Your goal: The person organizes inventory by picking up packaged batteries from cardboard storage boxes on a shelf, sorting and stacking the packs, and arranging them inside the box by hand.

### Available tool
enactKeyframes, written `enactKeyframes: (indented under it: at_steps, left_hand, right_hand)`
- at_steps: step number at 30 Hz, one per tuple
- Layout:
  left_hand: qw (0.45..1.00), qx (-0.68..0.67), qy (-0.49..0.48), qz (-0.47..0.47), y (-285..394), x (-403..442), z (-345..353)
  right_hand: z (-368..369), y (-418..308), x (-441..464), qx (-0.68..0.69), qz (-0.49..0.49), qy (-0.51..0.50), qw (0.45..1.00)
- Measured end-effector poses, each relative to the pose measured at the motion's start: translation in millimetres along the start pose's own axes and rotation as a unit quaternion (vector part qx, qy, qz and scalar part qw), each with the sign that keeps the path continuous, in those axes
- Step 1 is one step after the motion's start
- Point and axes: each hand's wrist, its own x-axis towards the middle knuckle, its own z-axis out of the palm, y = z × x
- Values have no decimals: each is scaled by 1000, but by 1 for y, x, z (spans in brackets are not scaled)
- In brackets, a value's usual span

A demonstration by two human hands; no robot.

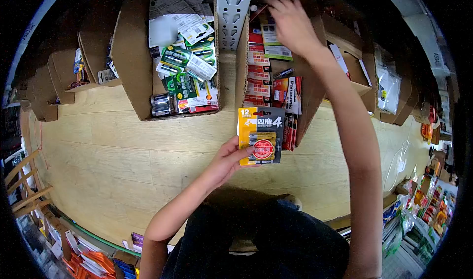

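Note:
My left hand (231,156) grips a yellow and black battery pack (267,124) by its left side, thumb across the front, in front of the right-hand box. My right hand (291,23) reaches into the back of that cardboard box (313,89), over yellow-green packs (277,51). Its fingers are partly spread, and a thin reddish edge shows by the fingertips; whether they hold it cannot be made out. Red packs (258,74), a loose battery (284,73) and a Panasonic pack (293,95) lie in the same box.
Left of a white perforated metal post (232,15), another cardboard box (133,67) holds green and white battery packs (185,84). More boxes line both sides. Bagged goods (406,225) stand at lower right, orange and white packets (93,262) at lower left.

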Motion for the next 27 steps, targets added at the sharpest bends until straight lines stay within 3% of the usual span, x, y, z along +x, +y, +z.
enactKeyframes:
  at_steps: [3,7,9,15,19,21,27]
  left_hand:
    - [1000,-3,6,-3,0,-3,1]
    - [1000,18,14,-19,0,-7,2]
    - [999,31,11,-19,-3,-8,2]
    - [998,52,5,-33,-11,-11,3]
    - [998,50,12,-23,-11,-18,4]
    - [998,52,15,-29,-11,-19,3]
    - [997,60,22,-41,-14,-19,0]
  right_hand:
    - [-44,11,-18,37,-40,86,995]
    - [-74,15,-63,103,-147,5,984]
    - [-71,5,-82,76,-157,17,985]
    - [-74,-22,-115,-43,-248,-139,958]
    - [-77,-32,-128,-75,-283,-158,943]
    - [-76,-35,-130,-28,-296,-194,935]
    - [-69,-25,-132,-11,-296,-148,944]
